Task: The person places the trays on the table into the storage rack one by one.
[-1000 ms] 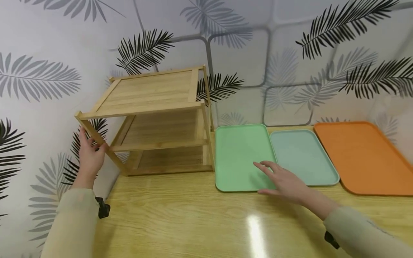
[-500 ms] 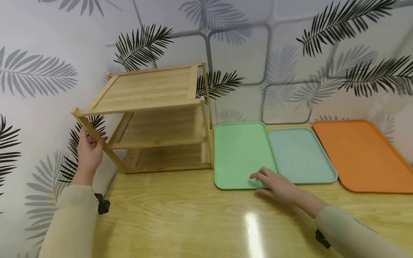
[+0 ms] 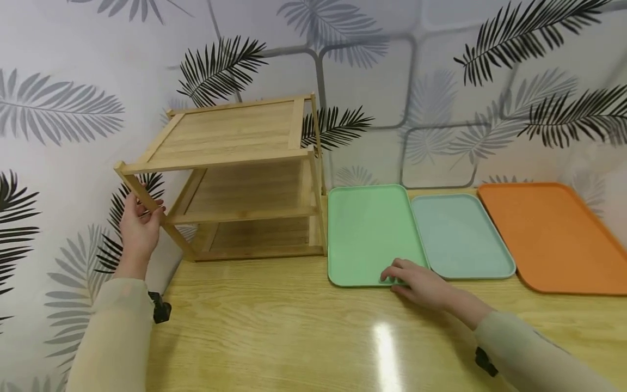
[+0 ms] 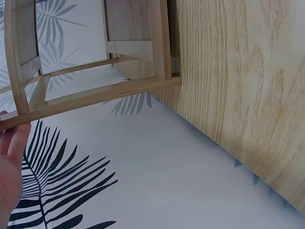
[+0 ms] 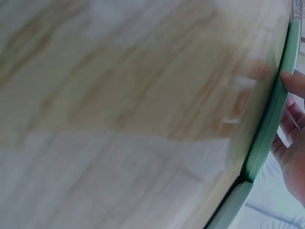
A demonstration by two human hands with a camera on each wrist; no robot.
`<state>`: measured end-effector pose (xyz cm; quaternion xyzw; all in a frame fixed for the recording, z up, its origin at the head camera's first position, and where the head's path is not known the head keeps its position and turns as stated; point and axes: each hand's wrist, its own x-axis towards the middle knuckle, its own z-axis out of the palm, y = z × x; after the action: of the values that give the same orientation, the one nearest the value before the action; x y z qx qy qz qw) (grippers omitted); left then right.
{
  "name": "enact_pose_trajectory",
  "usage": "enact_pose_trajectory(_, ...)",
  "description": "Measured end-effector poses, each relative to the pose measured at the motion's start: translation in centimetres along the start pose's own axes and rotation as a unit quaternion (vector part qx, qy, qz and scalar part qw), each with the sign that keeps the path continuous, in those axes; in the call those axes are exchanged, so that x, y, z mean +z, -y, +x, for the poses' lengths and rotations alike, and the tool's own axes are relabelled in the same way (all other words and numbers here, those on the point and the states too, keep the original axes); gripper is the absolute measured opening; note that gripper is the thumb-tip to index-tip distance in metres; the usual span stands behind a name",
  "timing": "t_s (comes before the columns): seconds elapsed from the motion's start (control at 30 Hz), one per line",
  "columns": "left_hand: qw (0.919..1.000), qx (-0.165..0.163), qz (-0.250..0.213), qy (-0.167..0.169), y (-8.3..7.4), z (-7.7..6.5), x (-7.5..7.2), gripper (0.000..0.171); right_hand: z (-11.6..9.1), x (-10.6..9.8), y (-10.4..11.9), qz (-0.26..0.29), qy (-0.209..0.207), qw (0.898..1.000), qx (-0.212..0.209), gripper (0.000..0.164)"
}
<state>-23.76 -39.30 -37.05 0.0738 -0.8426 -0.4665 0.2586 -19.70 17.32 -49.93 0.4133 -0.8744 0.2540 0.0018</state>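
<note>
My left hand [image 3: 139, 234] grips the left front leg of a three-tier wooden shelf rack [image 3: 227, 133], thumb at the front and fingers behind. The left wrist view shows the same leg of the rack [image 4: 90, 95] against the fingertips at its left edge. At the near edge of the green tray [image 3: 374, 228], my right hand [image 3: 421, 284] pinches the rim. In the right wrist view the thumb [image 5: 291, 82] touches the outer side of the green rim [image 5: 274, 112], and the other fingers lie over its inner side. The tray lies flat on the table.
A smaller pale blue tray [image 3: 460, 237] lies right beside the green one, with a large orange tray [image 3: 558, 239] further right. All rest on the wood-grain table [image 3: 274, 326]. A leaf-patterned wall [image 3: 367, 81] stands behind, and another side of it runs along the left.
My right hand has come down from above the green tray onto its near rim, and its fingers have curled. The left hand stays on the rack's leg.
</note>
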Motion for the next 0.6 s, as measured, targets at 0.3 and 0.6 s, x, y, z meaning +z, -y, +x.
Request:
enact_pose_trajectory(0.3,0.9995,-0.018,-0.025,-0.004,-0.2,-0.3,-0.9,0.059,0.4,0.3,-0.2,0.021,0.010,1.000,-0.001,0.026)
enact_pose_trajectory(0.6,0.9996,-0.029,-0.007,0.002,-0.6,-0.4,-0.2,0.059,-0.9,0.2,0.9,0.031,0.028,0.999,0.005,0.024)
